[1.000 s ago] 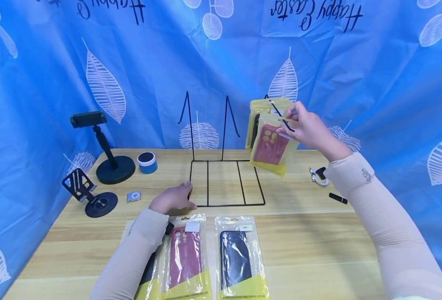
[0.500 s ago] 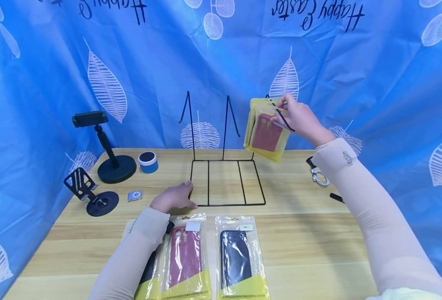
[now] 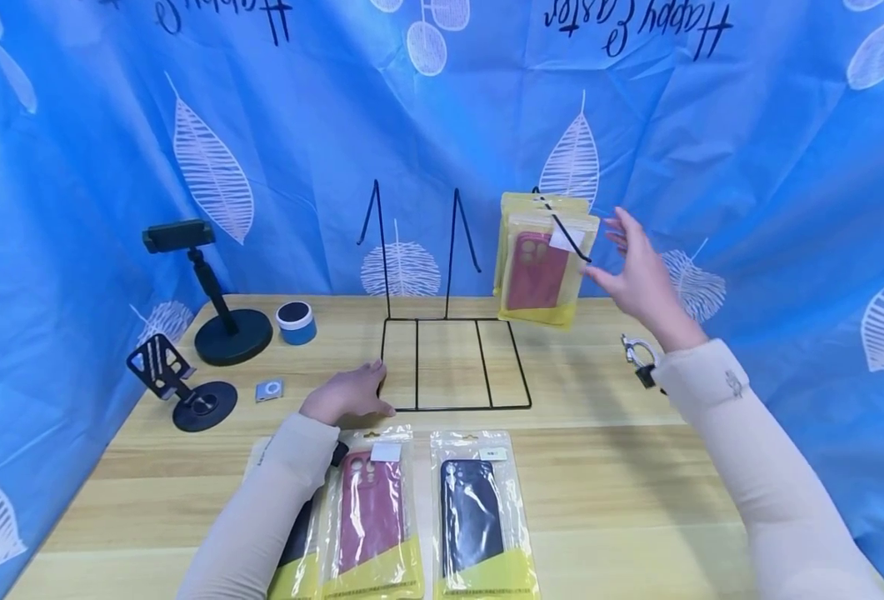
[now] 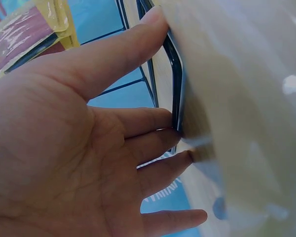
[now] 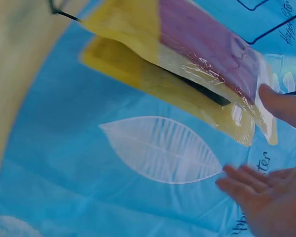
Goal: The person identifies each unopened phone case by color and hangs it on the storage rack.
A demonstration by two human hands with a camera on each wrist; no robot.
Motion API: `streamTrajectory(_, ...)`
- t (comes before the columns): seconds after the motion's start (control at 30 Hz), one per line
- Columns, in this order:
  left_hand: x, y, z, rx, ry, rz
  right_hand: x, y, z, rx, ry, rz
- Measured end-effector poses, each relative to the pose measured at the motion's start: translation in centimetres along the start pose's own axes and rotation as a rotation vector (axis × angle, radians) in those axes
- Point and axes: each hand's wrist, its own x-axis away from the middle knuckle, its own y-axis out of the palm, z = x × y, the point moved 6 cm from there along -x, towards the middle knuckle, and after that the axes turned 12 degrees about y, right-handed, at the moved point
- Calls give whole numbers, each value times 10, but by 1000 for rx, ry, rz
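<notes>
A black wire display rack (image 3: 449,367) stands on the wooden table (image 3: 636,467). Several yellow-edged bags with phone cases hang on its right hook (image 3: 561,229); the front bag holds a red case (image 3: 537,268) (image 5: 207,59). My right hand (image 3: 636,271) (image 5: 271,192) hovers just right of those bags, fingers spread, holding nothing. My left hand (image 3: 347,394) (image 4: 89,143) rests on the rack's front left corner, fingers lying against the wire. Before me lie a bagged red case (image 3: 370,512) and a bagged dark blue case (image 3: 471,517).
At the left stand a tall black phone stand (image 3: 212,292), a small folding stand (image 3: 179,387), a blue round speaker (image 3: 295,323) and a small silver player (image 3: 268,390). A white cable with a black piece (image 3: 639,357) lies at the right. Blue leaf-printed cloth (image 3: 262,125) hangs behind.
My right hand carried the bagged red case back onto the right hook, let go of it and drew away to the right. The left hand has stayed on the rack.
</notes>
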Motion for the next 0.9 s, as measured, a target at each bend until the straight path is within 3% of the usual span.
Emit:
streamTrajectory(0.07,0,0,1,-4,3,-3,12,9,19,-8,46,-76)
streamTrajectory(0.2,-1,-2,2,-14,4,-8,40,45,49,99,100,-287)
streamTrajectory(0.33,-1,-2,2,-17,2,-12,71,100,61,250,11,-574)
streamTrajectory(0.43,-2,-1,1,-17,0,-16,85,135,58,384,-91,-703)
streamTrajectory(0.63,-1,-3,0,9,-9,-15,87,176,45,521,-153,-750)
streamTrajectory(0.9,1,-2,1,23,-9,-13,88,190,42,556,-185,-755)
